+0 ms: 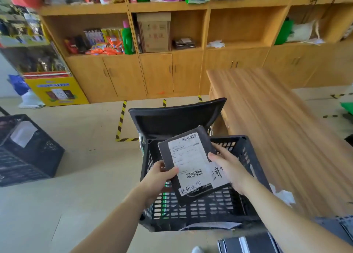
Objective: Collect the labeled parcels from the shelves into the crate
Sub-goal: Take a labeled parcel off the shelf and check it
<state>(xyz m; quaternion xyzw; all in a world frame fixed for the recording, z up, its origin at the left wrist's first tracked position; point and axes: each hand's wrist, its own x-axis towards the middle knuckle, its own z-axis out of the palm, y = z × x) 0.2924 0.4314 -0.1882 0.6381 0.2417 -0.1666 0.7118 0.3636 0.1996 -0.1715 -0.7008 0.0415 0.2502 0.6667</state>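
Wooden shelves point(172, 7) lined the far wall. Nearer, the flat labeled parcel point(193, 165) hung over the black crate point(200, 211), gripped at its edges by the left hand point(158, 178) and right hand point(228, 169); lowering it level would probably avoid snagging the rim.

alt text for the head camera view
A left hand and a right hand hold a dark parcel with a white label over a black crate. Nearby are a chair, a wooden table and stocked shelves.
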